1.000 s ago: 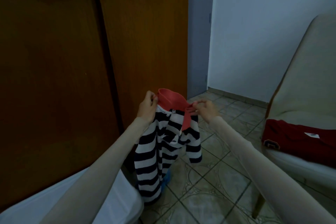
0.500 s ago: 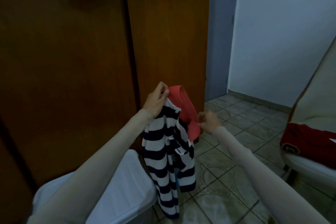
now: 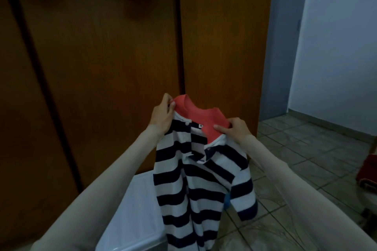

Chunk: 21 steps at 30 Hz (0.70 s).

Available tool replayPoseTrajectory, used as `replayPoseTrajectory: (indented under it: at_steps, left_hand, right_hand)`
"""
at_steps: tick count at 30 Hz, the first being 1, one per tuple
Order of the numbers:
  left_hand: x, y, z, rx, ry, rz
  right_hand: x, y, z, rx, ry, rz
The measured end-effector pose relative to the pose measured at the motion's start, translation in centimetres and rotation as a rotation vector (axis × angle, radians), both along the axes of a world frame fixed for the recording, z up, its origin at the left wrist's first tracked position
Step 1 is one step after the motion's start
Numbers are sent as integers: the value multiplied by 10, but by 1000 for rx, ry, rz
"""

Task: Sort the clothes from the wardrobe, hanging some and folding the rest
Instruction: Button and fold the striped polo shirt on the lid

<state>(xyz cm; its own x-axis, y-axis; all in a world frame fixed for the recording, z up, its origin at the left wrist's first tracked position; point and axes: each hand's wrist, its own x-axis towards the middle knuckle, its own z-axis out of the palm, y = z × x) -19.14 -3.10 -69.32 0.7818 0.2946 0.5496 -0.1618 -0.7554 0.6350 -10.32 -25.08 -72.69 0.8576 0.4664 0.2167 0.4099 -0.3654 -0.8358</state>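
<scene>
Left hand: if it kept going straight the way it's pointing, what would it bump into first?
Probably the brown wardrobe door. The left hand, pinching the striped shirt by its coral collar, points up and forward at it; depth is unclear.

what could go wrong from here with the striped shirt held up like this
The left hand and right hand only pinch the coral collar of the striped shirt, so a slip would likely drop it onto the tiled floor. Its hem hangs beside the white bin and might catch there.
</scene>
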Motion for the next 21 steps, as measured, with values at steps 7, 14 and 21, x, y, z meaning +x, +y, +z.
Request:
replayPoseTrajectory:
  at_steps: [7,14,21]
  left_hand:
    - [-50,47,-6,169,25,238]
    - [-94,66,6,163,-223,273]
    - [-116,90,12,-3,-161,254]
  right_hand:
    - [-35,64,28,53,-455,-249]
    - [-70,109,51,182,-573,-357]
    - [-63,156,55,207,-450,-256]
